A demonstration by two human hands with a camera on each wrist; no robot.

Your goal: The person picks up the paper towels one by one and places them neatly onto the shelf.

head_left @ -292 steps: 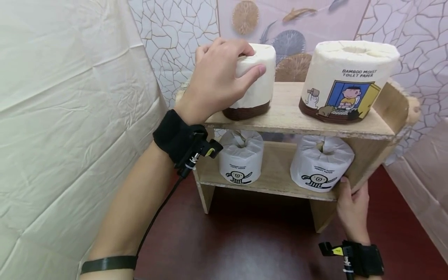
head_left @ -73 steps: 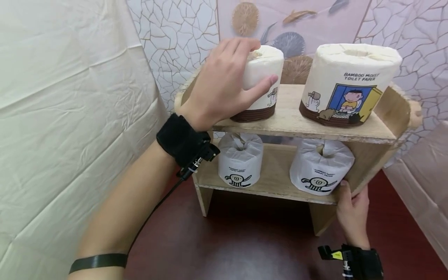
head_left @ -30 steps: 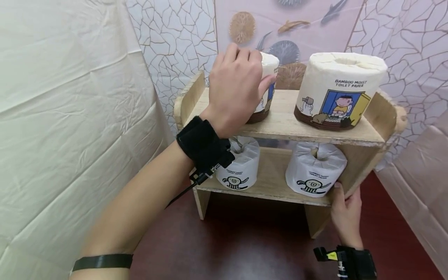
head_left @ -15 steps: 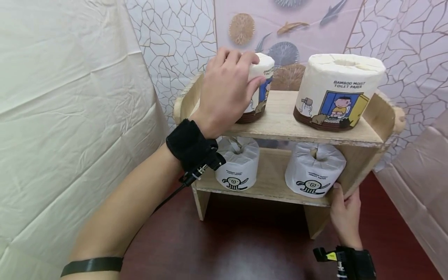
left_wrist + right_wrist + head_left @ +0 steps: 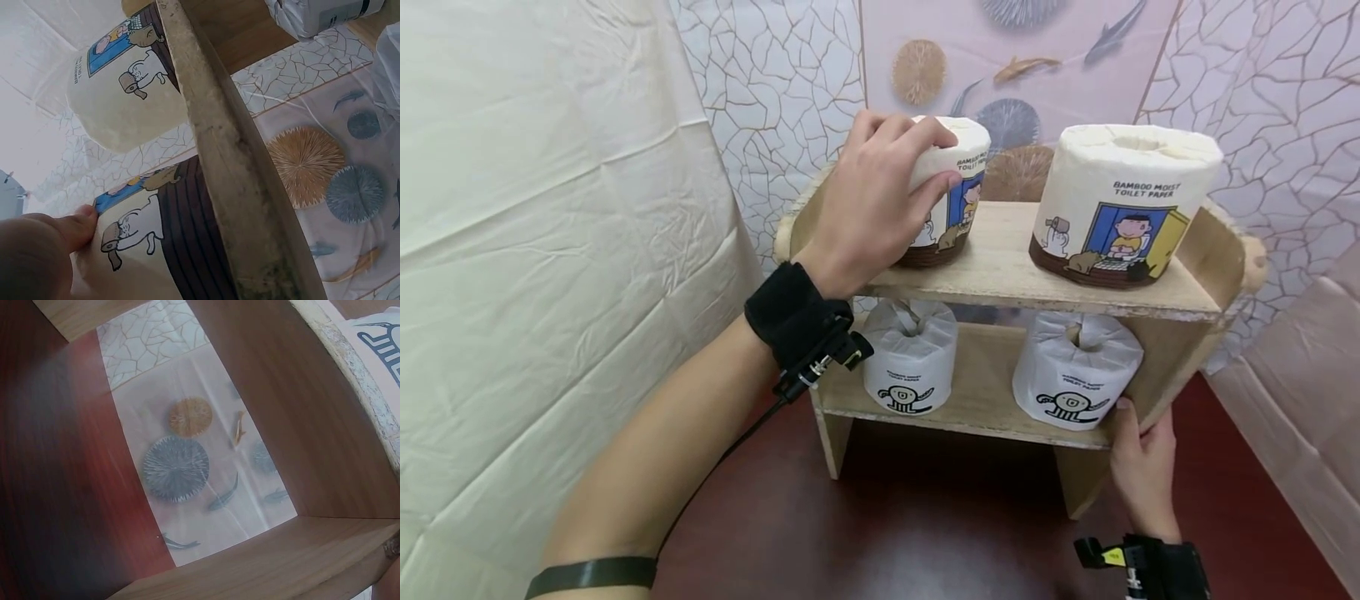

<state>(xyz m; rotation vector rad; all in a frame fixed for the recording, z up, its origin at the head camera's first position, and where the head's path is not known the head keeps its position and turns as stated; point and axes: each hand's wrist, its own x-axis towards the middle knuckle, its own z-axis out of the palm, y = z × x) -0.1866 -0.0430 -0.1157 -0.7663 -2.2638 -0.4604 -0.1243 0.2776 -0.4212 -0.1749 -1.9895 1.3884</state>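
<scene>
My left hand (image 5: pixel 876 196) grips a cream toilet roll (image 5: pixel 973 150) from above on the left of the upper board, fingers over its top and thumb on its front. Part of its cartoon print shows; the hand hides the left side. In the left wrist view, the thumb (image 5: pixel 78 228) presses the wrapper beside a printed cat. My right hand (image 5: pixel 1146 467) holds the wooden shelf (image 5: pixel 1000 279) low at its right side, thumb at the lower board's front edge; its other fingers are partly hidden. A second cream toilet roll (image 5: pixel 1112 167) stands upright on the upper board's right, its print facing me.
Two white toilet rolls (image 5: pixel 913 354) stand on the lower board, one left and one right. The shelf stands on a dark red surface (image 5: pixel 955 533). Pale cloth (image 5: pixel 572 250) hangs at the left, and a patterned backdrop (image 5: pixel 775 92) rises behind.
The left cream roll has turned under my left hand, bringing its cartoon and lettering round to the front. My left hand has shifted its grip on it. The right hand keeps its hold.
</scene>
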